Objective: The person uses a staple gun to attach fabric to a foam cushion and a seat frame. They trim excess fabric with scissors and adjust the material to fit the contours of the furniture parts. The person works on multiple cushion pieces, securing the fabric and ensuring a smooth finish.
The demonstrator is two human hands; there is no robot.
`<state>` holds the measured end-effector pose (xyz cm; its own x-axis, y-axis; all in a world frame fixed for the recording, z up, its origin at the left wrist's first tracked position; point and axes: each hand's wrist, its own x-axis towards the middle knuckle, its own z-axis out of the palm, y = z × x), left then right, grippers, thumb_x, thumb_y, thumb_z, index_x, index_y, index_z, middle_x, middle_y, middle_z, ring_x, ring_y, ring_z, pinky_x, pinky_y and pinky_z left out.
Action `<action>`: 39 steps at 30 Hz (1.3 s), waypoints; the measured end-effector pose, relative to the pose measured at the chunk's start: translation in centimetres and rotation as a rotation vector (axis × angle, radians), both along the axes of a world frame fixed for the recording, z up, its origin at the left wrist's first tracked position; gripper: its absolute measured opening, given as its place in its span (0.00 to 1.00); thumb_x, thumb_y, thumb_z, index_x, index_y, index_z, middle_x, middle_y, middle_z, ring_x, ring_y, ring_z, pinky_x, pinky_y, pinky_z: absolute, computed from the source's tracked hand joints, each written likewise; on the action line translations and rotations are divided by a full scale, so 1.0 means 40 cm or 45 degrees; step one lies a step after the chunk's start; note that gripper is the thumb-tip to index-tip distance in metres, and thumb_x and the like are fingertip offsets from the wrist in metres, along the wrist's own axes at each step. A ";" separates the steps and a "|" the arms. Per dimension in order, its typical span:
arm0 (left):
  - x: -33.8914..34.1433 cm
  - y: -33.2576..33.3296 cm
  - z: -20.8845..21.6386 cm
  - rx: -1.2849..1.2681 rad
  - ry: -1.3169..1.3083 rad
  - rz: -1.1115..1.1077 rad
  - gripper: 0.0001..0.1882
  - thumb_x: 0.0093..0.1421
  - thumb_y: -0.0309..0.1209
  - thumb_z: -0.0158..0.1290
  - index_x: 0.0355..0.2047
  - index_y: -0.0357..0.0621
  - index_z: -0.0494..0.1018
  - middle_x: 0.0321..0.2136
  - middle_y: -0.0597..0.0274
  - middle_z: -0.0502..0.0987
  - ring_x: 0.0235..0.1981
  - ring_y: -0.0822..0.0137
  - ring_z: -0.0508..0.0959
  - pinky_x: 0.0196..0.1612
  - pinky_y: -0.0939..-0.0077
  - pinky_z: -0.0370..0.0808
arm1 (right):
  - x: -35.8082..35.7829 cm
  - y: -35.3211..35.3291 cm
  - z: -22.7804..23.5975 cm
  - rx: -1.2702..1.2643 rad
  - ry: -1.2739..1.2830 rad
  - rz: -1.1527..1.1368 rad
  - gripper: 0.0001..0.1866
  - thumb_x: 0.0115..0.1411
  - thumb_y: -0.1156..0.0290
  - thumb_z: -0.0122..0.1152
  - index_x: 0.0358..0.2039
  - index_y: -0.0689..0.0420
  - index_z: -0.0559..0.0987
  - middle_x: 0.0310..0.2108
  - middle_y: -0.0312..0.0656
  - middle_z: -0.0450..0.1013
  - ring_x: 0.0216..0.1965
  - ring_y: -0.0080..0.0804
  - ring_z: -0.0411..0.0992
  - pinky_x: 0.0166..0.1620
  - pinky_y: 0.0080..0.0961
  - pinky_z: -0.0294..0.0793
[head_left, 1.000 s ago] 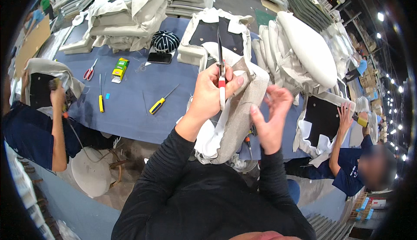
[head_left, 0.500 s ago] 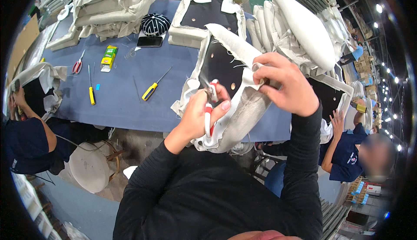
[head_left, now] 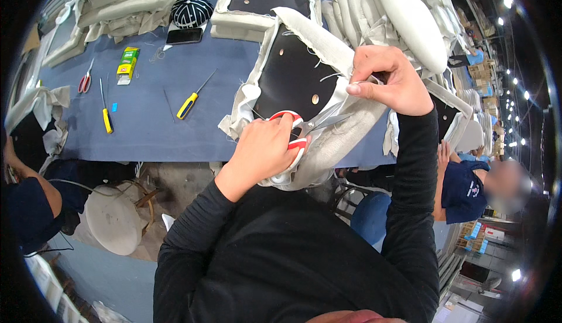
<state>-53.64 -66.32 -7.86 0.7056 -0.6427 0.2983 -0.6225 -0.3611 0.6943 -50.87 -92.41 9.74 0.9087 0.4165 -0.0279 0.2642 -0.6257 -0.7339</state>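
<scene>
In front of me, tilted at the table's near edge, lies a seat cushion [head_left: 287, 80] with a black underside, beige fabric and frayed edges. My left hand [head_left: 257, 153] grips scissors [head_left: 321, 124] by their red-and-white handles. The parted blades point right across the cushion's fabric border, below my right hand. My right hand [head_left: 395, 83] pinches the frayed fabric edge on the cushion's right side between thumb and fingers. A loose thread shows beside that pinch; whether the fingers hold more threads is hidden.
On the blue table [head_left: 158, 141] lie yellow-handled screwdrivers [head_left: 187, 106], red-handled scissors [head_left: 85, 82], a green-yellow box [head_left: 127, 64], a phone [head_left: 184, 35] and a cap [head_left: 191, 12]. Cushion stacks [head_left: 132, 10] stand behind. Co-workers sit left [head_left: 29, 200] and right [head_left: 462, 191].
My left hand has turned the scissors from pointing away to pointing right, with the blades parted. My right hand still pinches the fabric edge, now farther right. The whole view has shifted somewhat.
</scene>
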 end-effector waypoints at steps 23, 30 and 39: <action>0.074 -0.078 0.000 0.176 -0.235 -0.115 0.17 0.64 0.38 0.64 0.44 0.37 0.77 0.24 0.49 0.83 0.28 0.45 0.86 0.32 0.53 0.81 | 0.055 -0.004 -0.019 0.183 0.215 -0.012 0.08 0.58 0.73 0.81 0.27 0.61 0.87 0.26 0.33 0.80 0.32 0.20 0.76 0.44 0.23 0.73; 0.076 -0.088 -0.016 0.173 -0.040 -0.227 0.18 0.64 0.38 0.64 0.47 0.37 0.78 0.25 0.47 0.84 0.30 0.44 0.86 0.35 0.50 0.81 | 0.058 -0.026 -0.029 0.153 0.219 0.015 0.08 0.59 0.71 0.81 0.30 0.60 0.89 0.27 0.34 0.81 0.33 0.20 0.77 0.44 0.24 0.74; 0.001 0.013 0.054 0.012 0.290 -0.263 0.22 0.58 0.46 0.68 0.42 0.39 0.80 0.27 0.47 0.84 0.31 0.43 0.86 0.35 0.53 0.80 | 0.046 -0.060 -0.039 0.236 0.262 -0.100 0.07 0.59 0.72 0.80 0.30 0.61 0.88 0.28 0.34 0.81 0.33 0.20 0.77 0.41 0.22 0.74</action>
<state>-53.61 -65.78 -5.72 0.6076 -0.7816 0.1411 -0.5124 -0.2500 0.8215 -49.03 -94.82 8.20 0.9216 0.3600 -0.1451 0.0539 -0.4889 -0.8707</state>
